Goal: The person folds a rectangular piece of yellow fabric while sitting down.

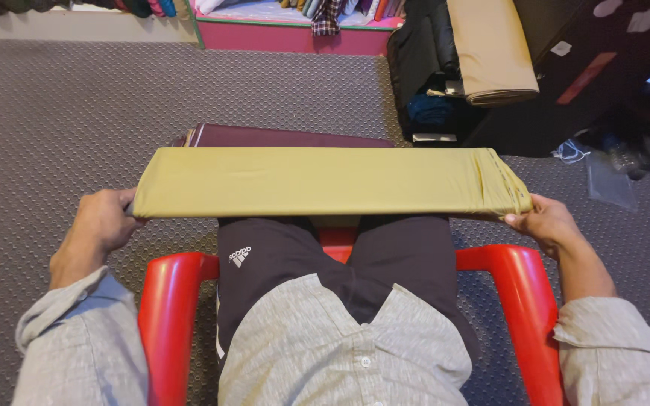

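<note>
Chair (171, 301): red, under the seated person.
Left hand (103, 222): clamped on the bolt's end.
Right hand (547, 222): clamped on the other end.
Olive fabric bolt (325, 180): fully wound, level across the knees.
Maroon bolt (280, 136): behind, on the carpet.

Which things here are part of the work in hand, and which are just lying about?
In hand:
olive fabric bolt, gripped at its ends by the left hand and right hand.

Lying about:
maroon fabric bolt behind it,
tan fabric roll,
clear plastic bag on the carpet.

Light grey heathered button-up shirt (340, 353), white buttons down front placket. Long sleeves (77, 338) rolled above wrists, cuffs bunched. Dark shorts (295, 256), small white logo on left leg. Both hands bare.
</note>
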